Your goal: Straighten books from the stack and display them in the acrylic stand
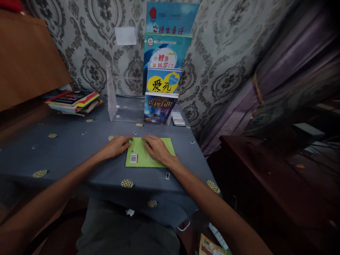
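A light green book [139,148] lies flat on the cloth-covered table in front of me, its barcode at the lower left. My right hand [157,148] rests on top of it, fingers stretched toward its far edge and slightly apart. At the book's far left corner is my left hand [118,146], its fingertips and thumb at the edge, fingers extended and not wrapped round anything. Behind the book, a clear rack [112,95] holds upright books in tiers. The front one is a dark blue book [159,108], with a yellow-and-blue book [162,80] behind it.
A pile of books [75,101] lies at the left back of the table, near a brown wooden panel [32,53]. Patterned wallpaper [98,71] rises behind. Right of the table stand a dark red cabinet [247,170] and a purple curtain [247,85].
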`<action>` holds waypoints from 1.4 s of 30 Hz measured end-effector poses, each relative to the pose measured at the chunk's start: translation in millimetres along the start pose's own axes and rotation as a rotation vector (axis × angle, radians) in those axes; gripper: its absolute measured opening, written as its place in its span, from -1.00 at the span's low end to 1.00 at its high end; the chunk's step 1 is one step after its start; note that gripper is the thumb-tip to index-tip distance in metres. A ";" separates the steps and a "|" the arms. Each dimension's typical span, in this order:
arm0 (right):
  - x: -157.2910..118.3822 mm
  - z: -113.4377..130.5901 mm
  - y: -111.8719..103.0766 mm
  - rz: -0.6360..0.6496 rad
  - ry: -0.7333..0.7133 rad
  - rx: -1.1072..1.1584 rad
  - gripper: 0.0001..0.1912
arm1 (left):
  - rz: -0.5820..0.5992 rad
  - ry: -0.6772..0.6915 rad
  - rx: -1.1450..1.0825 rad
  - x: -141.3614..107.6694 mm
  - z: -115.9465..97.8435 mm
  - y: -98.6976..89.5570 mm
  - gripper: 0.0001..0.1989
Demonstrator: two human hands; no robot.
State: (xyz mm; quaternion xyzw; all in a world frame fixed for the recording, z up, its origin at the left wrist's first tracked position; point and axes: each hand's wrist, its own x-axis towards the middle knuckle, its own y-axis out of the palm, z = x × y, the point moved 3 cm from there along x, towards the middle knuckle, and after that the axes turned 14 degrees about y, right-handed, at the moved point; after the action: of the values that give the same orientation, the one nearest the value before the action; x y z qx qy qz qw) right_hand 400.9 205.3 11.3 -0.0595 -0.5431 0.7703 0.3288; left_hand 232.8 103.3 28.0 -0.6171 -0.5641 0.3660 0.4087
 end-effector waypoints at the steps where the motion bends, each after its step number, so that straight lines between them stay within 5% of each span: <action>1: -1.3 3.5 1.6 0.023 -0.032 0.002 -0.73 | -0.033 -0.008 0.027 1.8 5.1 -1.2 -0.56; 7: 2.4 33.7 20.1 0.150 -0.226 -0.018 -0.62 | -0.133 0.000 0.105 10.7 26.3 6.3 -0.64; 12: 10.1 37.8 25.8 0.221 -0.152 -0.033 -0.57 | -0.149 0.082 0.140 13.5 26.4 9.6 -0.70; 22: -14.9 -54.7 -8.5 0.082 0.284 -0.013 -0.52 | -0.134 0.104 0.291 10.3 15.5 8.2 -0.67; 30: -24.3 -76.6 -3.9 -0.008 0.311 -0.021 -0.51 | -0.160 0.269 0.260 3.9 32.2 7.1 -0.57; 35: -22.3 -60.9 -10.1 0.036 0.304 -0.152 -0.54 | -0.216 0.384 0.123 -1.9 46.9 9.0 -0.51; 42: 0.3 20.5 15.6 0.232 -0.144 -0.084 -0.59 | -0.227 0.365 0.033 1.9 55.5 11.7 -0.51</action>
State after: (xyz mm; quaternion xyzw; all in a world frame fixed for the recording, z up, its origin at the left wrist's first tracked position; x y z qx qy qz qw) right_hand 384.6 186.1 6.0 -0.0801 -0.5864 0.7822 0.1947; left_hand 187.0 110.0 -4.7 -0.5990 -0.5403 0.2090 0.5528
